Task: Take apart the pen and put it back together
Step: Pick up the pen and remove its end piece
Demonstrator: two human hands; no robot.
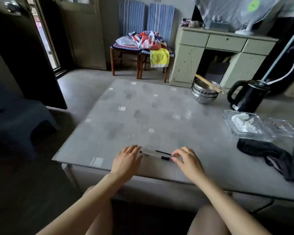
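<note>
Pen parts lie on the grey table (143, 116) near its front edge, between my two hands. A thin refill (161, 152) with a clear and black length lies farther back. A clear barrel with a black end (165, 158) lies closer to me. My left hand (126, 160) rests palm down at the left ends of the parts, fingers spread over them. My right hand (187, 160), with a ring, hovers at the right ends, fingertips touching or nearly touching the black end. Whether either hand grips a part is unclear.
Stacked steel bowls with chopsticks (204, 93) and a black kettle (248, 97) stand at the far right. Clear plastic containers (248, 126) and a dark cloth (268, 153) lie to the right. A dark stool (20, 119) stands left of the table.
</note>
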